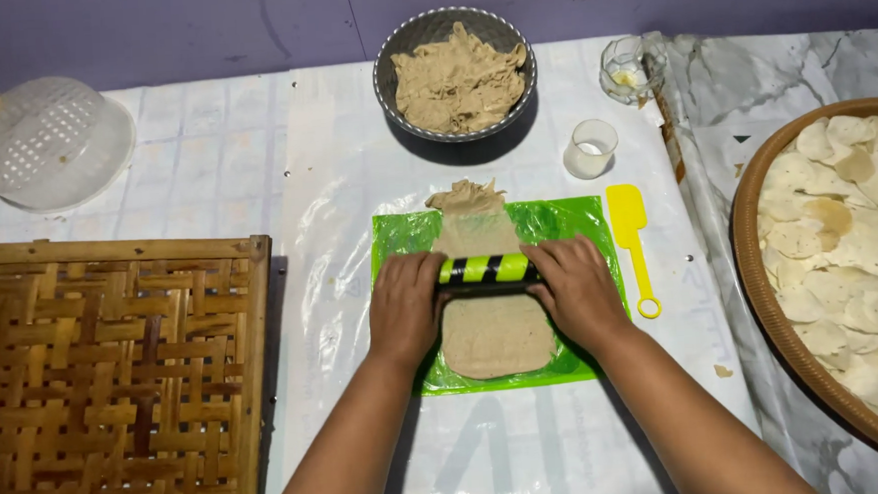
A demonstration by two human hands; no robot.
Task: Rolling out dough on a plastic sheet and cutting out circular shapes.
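Head view, looking straight down: left hand (405,307) and right hand (574,290) pressed palm-down on the two ends of a rolling pin (487,269), green-yellow with black stripes. Fingers curled over the ends, closed loosely on the pin rather than clamped; thumbs hidden, so depth of wrap not clear.

Long axis of the pin left to right, crosswise to the dough strip (492,304). Long axis of the dough running away from the body, from a flattened smooth patch near the wrists to a ragged unrolled lump (466,195) at the far end. Pin sitting roughly mid-strip: flattened dough on the near side, thicker dough and the lump on the far side. Both hands about equally near the lump, one either side of the strip's centre line.

Dough sandwiched in a green plastic sheet (583,224) on a clear-covered table (335,182).

Around it: yellow spatula (631,237) just right of the sheet, small white cup (591,148) beyond it, glass dish (629,68) farther back, metal bowl (390,79) of raw dough straight ahead. Woven bamboo tray (116,384) to the left, round basket (757,290) of cut discs to the right, perforated plastic cover (48,142) at far left.
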